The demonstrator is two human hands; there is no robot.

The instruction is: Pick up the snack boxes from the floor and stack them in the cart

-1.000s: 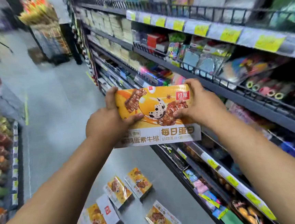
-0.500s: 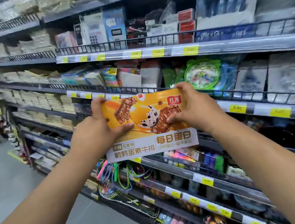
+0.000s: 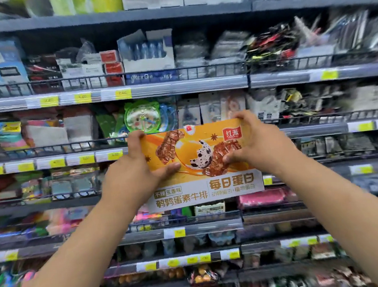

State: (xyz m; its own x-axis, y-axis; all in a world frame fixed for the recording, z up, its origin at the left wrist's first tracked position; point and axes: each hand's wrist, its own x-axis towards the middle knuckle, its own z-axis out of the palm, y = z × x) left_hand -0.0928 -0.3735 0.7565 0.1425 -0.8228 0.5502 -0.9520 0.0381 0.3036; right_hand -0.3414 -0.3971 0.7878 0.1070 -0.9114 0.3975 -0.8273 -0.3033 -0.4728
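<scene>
An orange snack box (image 3: pixel 202 165) with a white lower band and a speckled egg picture is held up at chest height in front of the shelves. My left hand (image 3: pixel 132 175) grips its left end, thumb on the front face. My right hand (image 3: pixel 260 145) grips its right end, thumb pressed near the picture. The box faces me, tilted slightly. Neither the cart nor the boxes on the floor are in view.
A tall dark store shelf unit (image 3: pixel 178 87) fills the whole view, packed with stationery, a green toy clock (image 3: pixel 142 117) and packets behind wire rails, with yellow price tags along the edges. The floor is out of sight.
My view has swung right from the aisle floor with its scattered boxes to face the shelves head on. Both hands keep the same hold on the box.
</scene>
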